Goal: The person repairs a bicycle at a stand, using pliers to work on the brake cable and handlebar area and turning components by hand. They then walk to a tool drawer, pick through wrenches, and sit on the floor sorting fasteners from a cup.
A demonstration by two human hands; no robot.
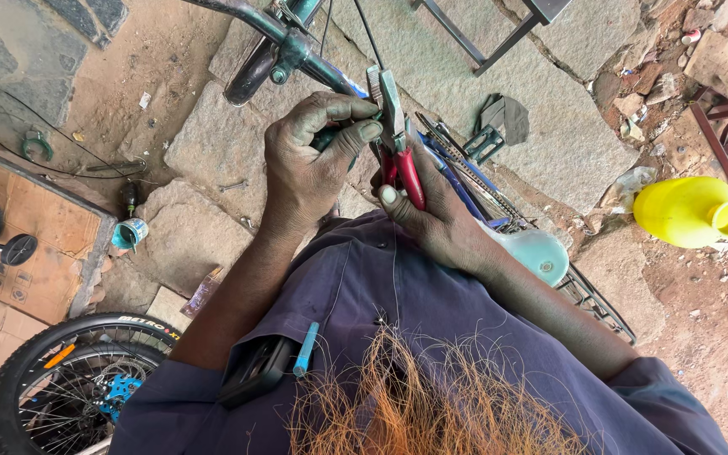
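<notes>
Working at the handlebar of a bicycle, top middle of the view, over rough stone paving. Clasping the bar's end with the left hand, fingers curled tight around it, thumb laid across the top. Holding red-handled pliers in the right hand, fingers wrapped round the handles and pressing them together, nose pointing up toward the bar, just beside the left thumb. Hard to tell whether the nose bites on anything; close by, a thin black cable slanting down from the top edge. Judging by the grip, midway through nipping or pulling some small part at the bar end, left hand bracing. Calls next for a firm bar, an even squeeze on the handles, and a nose kept clear of the left thumb. Round about: a pale teal saddle just beside the right wrist, a yellow jug well off to the right, a wheel at lower left, a blue pen in the shirt pocket.
</notes>
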